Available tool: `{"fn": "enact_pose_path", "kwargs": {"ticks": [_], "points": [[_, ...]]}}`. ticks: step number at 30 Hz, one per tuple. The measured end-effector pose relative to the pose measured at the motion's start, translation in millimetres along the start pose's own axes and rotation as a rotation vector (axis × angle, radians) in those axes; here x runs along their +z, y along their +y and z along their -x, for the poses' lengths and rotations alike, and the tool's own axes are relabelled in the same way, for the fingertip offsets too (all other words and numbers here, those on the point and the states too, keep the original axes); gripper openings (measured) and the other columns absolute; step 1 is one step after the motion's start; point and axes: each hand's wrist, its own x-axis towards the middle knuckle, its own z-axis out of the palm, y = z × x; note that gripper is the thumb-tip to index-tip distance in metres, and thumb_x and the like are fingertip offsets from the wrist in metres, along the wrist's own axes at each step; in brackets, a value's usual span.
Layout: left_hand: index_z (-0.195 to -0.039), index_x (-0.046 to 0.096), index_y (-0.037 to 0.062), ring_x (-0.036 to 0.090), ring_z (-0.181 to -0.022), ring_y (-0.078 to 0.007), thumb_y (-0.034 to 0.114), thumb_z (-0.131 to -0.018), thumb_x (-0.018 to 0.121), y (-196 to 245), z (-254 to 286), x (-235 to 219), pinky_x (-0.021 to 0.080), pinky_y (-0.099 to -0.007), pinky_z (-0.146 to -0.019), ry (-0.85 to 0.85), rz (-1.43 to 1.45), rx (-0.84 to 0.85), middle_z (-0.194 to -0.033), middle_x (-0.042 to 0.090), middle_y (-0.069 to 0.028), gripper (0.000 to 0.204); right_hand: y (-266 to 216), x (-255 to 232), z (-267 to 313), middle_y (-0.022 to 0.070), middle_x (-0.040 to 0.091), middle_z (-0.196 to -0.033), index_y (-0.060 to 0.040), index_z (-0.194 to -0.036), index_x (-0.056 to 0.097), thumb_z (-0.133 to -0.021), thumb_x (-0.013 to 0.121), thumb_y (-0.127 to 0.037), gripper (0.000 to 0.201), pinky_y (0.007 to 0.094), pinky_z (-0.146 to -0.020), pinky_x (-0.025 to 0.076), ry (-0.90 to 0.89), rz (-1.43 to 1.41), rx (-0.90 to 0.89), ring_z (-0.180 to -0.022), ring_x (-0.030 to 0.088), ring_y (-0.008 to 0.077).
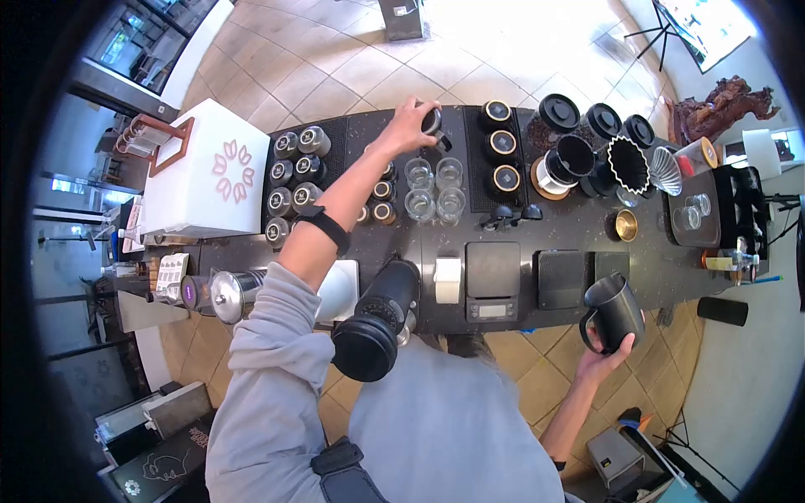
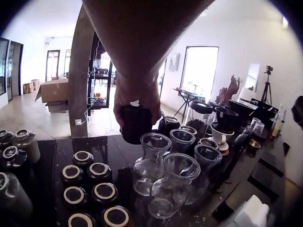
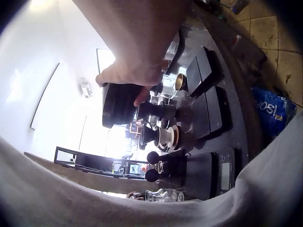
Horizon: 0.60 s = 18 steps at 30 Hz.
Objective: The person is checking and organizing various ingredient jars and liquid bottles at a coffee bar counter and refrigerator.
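My left hand (image 1: pixel 408 126) reaches across to the counter's far edge and grips a dark pitcher (image 1: pixel 432 122) with a small handle. The left wrist view has this pitcher (image 2: pixel 136 125) under the fingers, just behind several clear glass carafes (image 2: pixel 174 177). At the near right, my right hand (image 1: pixel 610 359) holds a black pitcher (image 1: pixel 616 310) up by its body, with its handle toward the left. That black pitcher (image 3: pixel 119 105) also shows in the right wrist view, sideways, with fingers wrapped about it.
Several upturned dark cups (image 1: pixel 383 191) stand left of the carafes. Black canisters (image 1: pixel 501 142) with round labels stand right of them. Coffee jars (image 1: pixel 559 113) and drippers (image 1: pixel 627 163) fill the back right. Along the near edge lie a scale (image 1: pixel 492 272) and a grinder (image 1: pixel 394 289).
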Motion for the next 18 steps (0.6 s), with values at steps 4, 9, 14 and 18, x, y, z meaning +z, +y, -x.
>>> {"fn": "enact_pose_path", "kwargs": {"ticks": [4, 9, 14, 18], "points": [[-0.127, 0.051, 0.0230, 0.045, -0.118, -0.0456, 0.020, -0.060, 0.080, 3.1, -6.9, 14.6, 0.043, -0.0512, -0.101, -0.002, 0.017, -0.048, -0.125, 0.045, -0.0214, 0.073, -3.5, -7.0, -10.3, 0.0124, 0.061, -0.112, -0.0103, -0.146, 0.035, -0.096, 0.048, -0.047, 0.063, 0.0300, -0.064, 0.053, 0.006, 0.013, -0.043, -0.080, 0.063, 0.0186], [-0.127, 0.051, 0.0243, 0.045, -0.116, -0.0456, 0.018, -0.059, 0.081, -5.6, -2.3, 18.8, 0.044, -0.0516, -0.100, -0.035, -0.011, -0.090, -0.127, 0.044, -0.0211, 0.075, -0.7, -9.3, -6.2, 0.0123, 0.061, -0.111, -0.0102, -0.146, 0.035, -0.096, 0.048, -0.047, 0.063, 0.0286, -0.063, 0.053, -0.006, 0.021, -0.044, -0.081, 0.063, 0.0183], [-0.126, 0.053, 0.0224, 0.046, -0.114, -0.0423, 0.020, -0.057, 0.080, -8.7, -5.8, 29.3, 0.043, -0.0491, -0.100, -0.060, 0.017, -0.097, -0.122, 0.046, -0.0179, 0.074, -6.1, -2.8, -3.9, 0.0121, 0.060, -0.111, -0.0099, -0.146, 0.034, -0.095, 0.049, -0.048, 0.065, 0.0285, -0.062, 0.053, 0.032, 0.079, -0.041, -0.080, 0.062, 0.0174], [-0.126, 0.052, 0.0225, 0.045, -0.115, -0.0440, 0.015, -0.056, 0.081, -4.1, -7.8, 29.9, 0.043, -0.0502, -0.100, -0.082, 0.016, -0.101, -0.125, 0.044, -0.0188, 0.076, -4.1, -8.9, -7.4, 0.0123, 0.060, -0.112, -0.0092, -0.146, 0.034, -0.095, 0.050, -0.046, 0.065, 0.0291, -0.061, 0.052, -0.003, 0.088, -0.081, -0.081, 0.062, 0.0179]]}}
